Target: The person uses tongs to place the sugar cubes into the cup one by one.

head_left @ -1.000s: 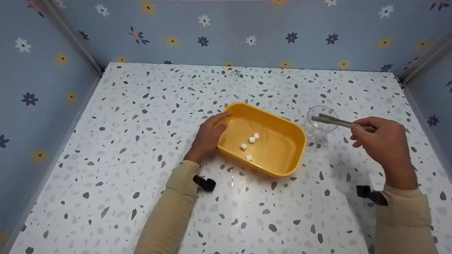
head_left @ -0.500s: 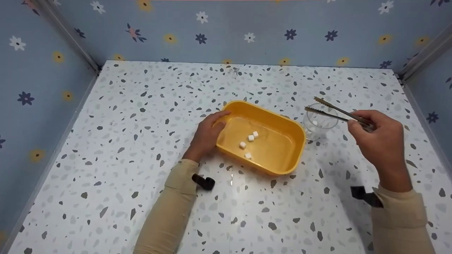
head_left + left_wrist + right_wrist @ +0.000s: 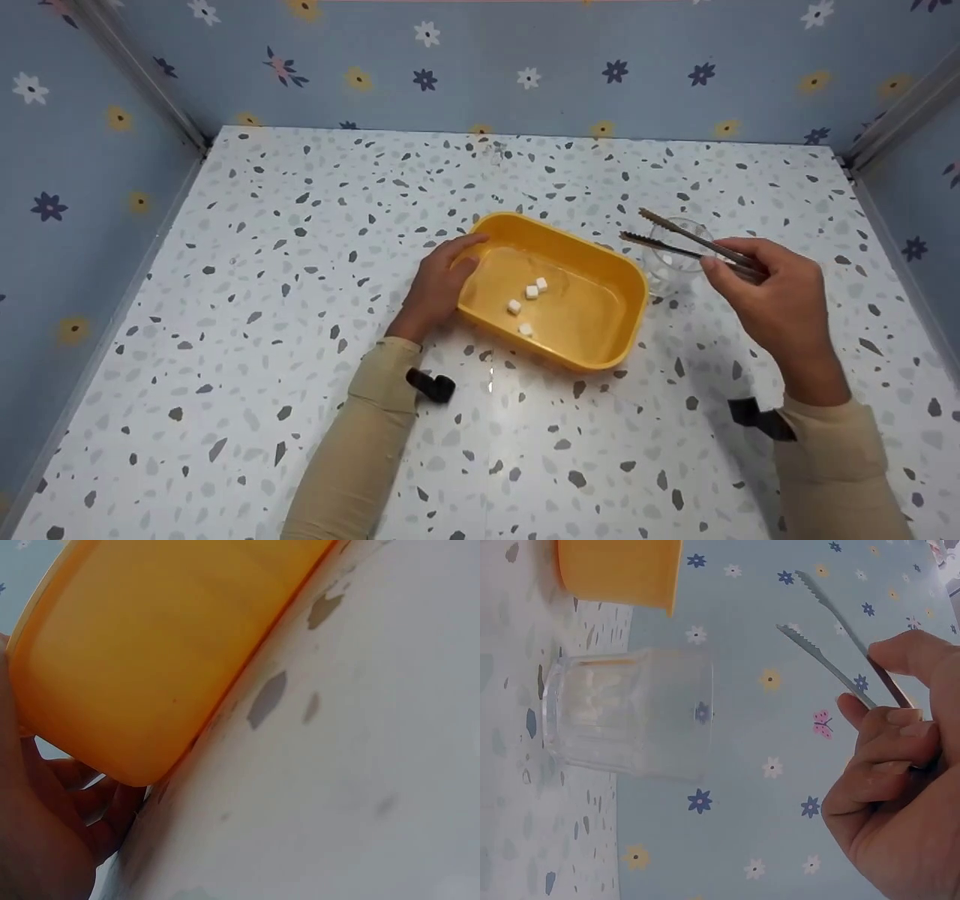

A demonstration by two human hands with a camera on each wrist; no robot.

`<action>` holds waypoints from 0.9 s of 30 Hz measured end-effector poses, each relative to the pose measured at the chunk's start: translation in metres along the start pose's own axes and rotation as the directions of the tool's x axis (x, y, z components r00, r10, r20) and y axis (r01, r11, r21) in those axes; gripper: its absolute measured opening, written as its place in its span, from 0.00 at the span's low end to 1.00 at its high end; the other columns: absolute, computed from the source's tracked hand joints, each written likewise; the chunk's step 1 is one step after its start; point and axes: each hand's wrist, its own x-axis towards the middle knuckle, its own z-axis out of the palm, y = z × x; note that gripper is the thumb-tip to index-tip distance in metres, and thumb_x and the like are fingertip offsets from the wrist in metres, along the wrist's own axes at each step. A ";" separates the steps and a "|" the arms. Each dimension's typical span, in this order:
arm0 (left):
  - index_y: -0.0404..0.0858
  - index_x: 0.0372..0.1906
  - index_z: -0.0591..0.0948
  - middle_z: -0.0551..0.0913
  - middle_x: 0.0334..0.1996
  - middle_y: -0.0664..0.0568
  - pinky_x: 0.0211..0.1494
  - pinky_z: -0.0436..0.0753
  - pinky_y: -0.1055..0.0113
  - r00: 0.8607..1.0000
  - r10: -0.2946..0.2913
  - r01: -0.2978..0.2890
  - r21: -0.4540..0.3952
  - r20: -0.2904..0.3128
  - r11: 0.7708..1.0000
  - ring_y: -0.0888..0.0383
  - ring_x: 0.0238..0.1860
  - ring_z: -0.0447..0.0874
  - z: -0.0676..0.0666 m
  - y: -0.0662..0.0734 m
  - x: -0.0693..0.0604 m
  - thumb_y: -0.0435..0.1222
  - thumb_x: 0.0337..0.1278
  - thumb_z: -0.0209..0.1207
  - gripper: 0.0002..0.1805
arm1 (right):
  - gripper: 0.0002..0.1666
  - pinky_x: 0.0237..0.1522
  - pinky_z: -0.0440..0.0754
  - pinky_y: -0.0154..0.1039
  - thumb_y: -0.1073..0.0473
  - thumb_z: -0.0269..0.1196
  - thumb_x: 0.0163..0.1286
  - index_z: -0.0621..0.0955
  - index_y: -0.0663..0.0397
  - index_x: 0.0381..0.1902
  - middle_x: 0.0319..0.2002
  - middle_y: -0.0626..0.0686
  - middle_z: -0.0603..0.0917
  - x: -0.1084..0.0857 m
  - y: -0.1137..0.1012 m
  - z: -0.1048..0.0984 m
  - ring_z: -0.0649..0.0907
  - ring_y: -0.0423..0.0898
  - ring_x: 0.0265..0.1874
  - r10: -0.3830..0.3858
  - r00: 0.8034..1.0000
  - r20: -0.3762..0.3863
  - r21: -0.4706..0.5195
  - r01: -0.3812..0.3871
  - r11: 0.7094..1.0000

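In the head view the left hand [image 3: 436, 286] grips the left end of a yellow tray [image 3: 600, 358], thumb at the rim; the left wrist view shows its fingers [image 3: 112, 810] curled against the tray's outer wall. Several white cubes [image 3: 514, 307] lie inside the tray. The right hand [image 3: 784, 304] holds metal tongs [image 3: 694, 238] between thumb and fingers. Their serrated arms stand apart with nothing between them, above a clear glass [image 3: 664, 281] to the right of the tray. From the right wrist view, the glass [image 3: 637, 712] stands upright below the tongs [image 3: 840, 622].
The speckled white table [image 3: 300, 225] carries the tray and glass. Blue flowered panels [image 3: 495, 67] stand along its back, left and right sides. A black wrist-worn device [image 3: 431, 385] sits at the left sleeve, and another [image 3: 761, 418] at the right.
The tongs have spread from nearly closed to parted. My right hand has moved left, carrying them over the glass toward the tray. The left hand keeps its grip; the whole view shifts slightly.
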 end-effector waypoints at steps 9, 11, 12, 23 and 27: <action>0.49 0.68 0.77 0.76 0.65 0.53 0.71 0.65 0.61 0.999 0.031 -0.031 -0.004 -0.025 1.000 0.57 0.65 0.71 -0.002 0.001 -0.001 0.43 0.71 0.49 0.23 | 0.17 0.38 0.79 0.22 0.54 0.69 0.67 0.87 0.59 0.48 0.41 0.54 0.87 -0.001 -0.007 0.016 0.84 0.34 0.34 -0.077 0.997 0.028 -0.041 0.079 0.996; 0.49 0.68 0.77 0.76 0.65 0.52 0.71 0.65 0.60 0.999 0.036 -0.037 -0.006 -0.028 0.999 0.57 0.64 0.72 -0.001 0.002 -0.001 0.43 0.71 0.49 0.23 | 0.17 0.37 0.79 0.21 0.54 0.69 0.67 0.87 0.60 0.48 0.40 0.54 0.87 -0.001 -0.007 0.017 0.83 0.34 0.33 -0.095 0.995 0.024 -0.047 0.096 0.994; 0.49 0.68 0.77 0.76 0.65 0.52 0.70 0.65 0.60 0.999 0.037 -0.038 -0.007 -0.031 0.999 0.57 0.64 0.72 -0.001 0.002 -0.001 0.43 0.71 0.49 0.23 | 0.17 0.37 0.79 0.21 0.54 0.69 0.67 0.87 0.60 0.48 0.39 0.54 0.87 -0.001 -0.006 0.018 0.83 0.34 0.33 -0.106 0.994 0.023 -0.048 0.107 0.993; 0.48 0.67 0.77 0.77 0.62 0.51 0.69 0.67 0.60 0.996 0.024 -0.022 0.019 -0.085 1.000 0.57 0.61 0.74 0.009 0.003 -0.002 0.43 0.70 0.49 0.24 | 0.15 0.32 0.79 0.22 0.57 0.69 0.67 0.87 0.61 0.47 0.36 0.54 0.88 -0.007 0.002 0.038 0.85 0.39 0.29 -0.191 0.976 0.101 -0.056 0.197 0.979; 0.46 0.67 0.77 0.78 0.61 0.50 0.70 0.67 0.60 0.993 0.035 -0.030 0.041 -0.115 0.999 0.56 0.61 0.74 0.011 0.004 -0.003 0.42 0.69 0.49 0.24 | 0.14 0.35 0.79 0.20 0.57 0.69 0.67 0.87 0.61 0.46 0.38 0.55 0.89 -0.009 0.001 0.048 0.87 0.44 0.33 -0.216 0.967 0.134 -0.049 0.224 0.973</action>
